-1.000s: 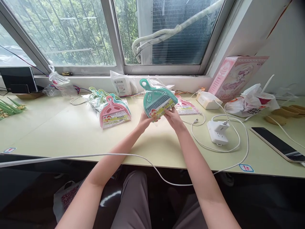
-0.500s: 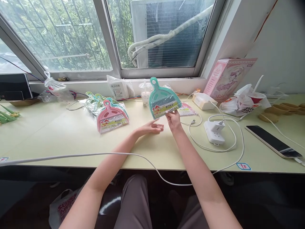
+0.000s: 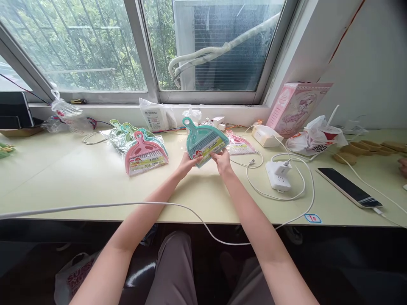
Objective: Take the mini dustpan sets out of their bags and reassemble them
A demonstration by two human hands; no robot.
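A teal mini dustpan and brush set (image 3: 206, 137) in clear wrap with a yellow label is held up over the table, its looped handle pointing away from me. My left hand (image 3: 188, 164) grips its lower left corner. At the lower right edge, my right hand (image 3: 222, 161) pinches the wrap. Behind it to the right lies a pink dustpan set (image 3: 238, 145), partly hidden by the teal one. To the left, another pink dustpan set (image 3: 146, 156) leans on a pile of green and teal sets (image 3: 122, 134).
A white power strip (image 3: 278, 176) with looped cables sits at right, beside a phone (image 3: 348, 186). Farther back are a tissue box (image 3: 266, 135), a pink box (image 3: 297, 108) and a bagged cup (image 3: 318, 135). A white cable (image 3: 127, 204) crosses above my forearms. Part of another hand shows at the far right edge.
My left hand has closed on the teal dustpan set's left corner; before, it was apart below it. The set has moved slightly left and lower, and tilted. The view has shifted a little.
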